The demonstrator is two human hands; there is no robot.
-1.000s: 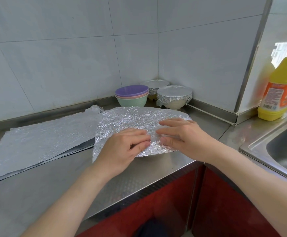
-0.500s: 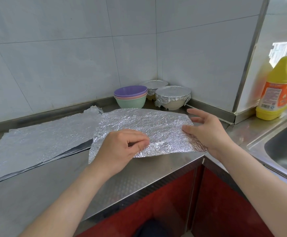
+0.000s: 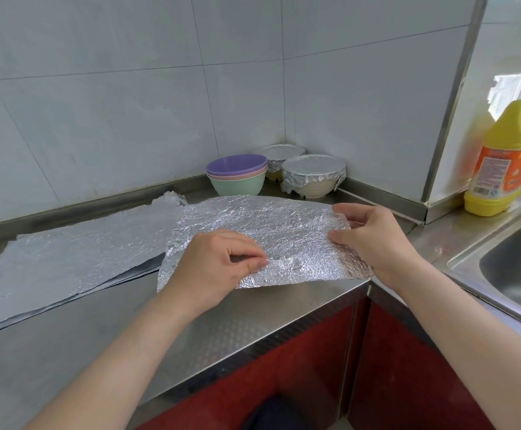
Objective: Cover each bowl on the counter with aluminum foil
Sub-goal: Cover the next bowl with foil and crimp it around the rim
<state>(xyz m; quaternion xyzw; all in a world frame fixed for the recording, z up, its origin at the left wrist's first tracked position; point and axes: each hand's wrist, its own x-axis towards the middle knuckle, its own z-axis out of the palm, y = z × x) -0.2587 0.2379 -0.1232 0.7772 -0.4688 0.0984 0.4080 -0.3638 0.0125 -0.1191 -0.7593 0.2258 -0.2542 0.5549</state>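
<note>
A crinkled sheet of aluminum foil [image 3: 271, 231] lies over the counter's front corner. My left hand [image 3: 219, 265] pinches its near edge between thumb and fingers. My right hand [image 3: 374, 240] grips its right edge, which is lifted a little off the steel. In the back corner stands a stack of three uncovered bowls [image 3: 237, 175], purple on pink on green. Beside the stack sit two foil-covered bowls, one in front [image 3: 313, 175] and one behind [image 3: 279, 155].
More foil sheets [image 3: 67, 259] lie flat on the steel counter [image 3: 237, 330] at the left. A yellow detergent bottle [image 3: 501, 159] stands at the right by the sink [image 3: 513, 271]. Tiled walls close the corner behind the bowls.
My right hand slid from the middle of the foil sheet to its right edge and took hold of it. The left hand stayed pinching the near edge.
</note>
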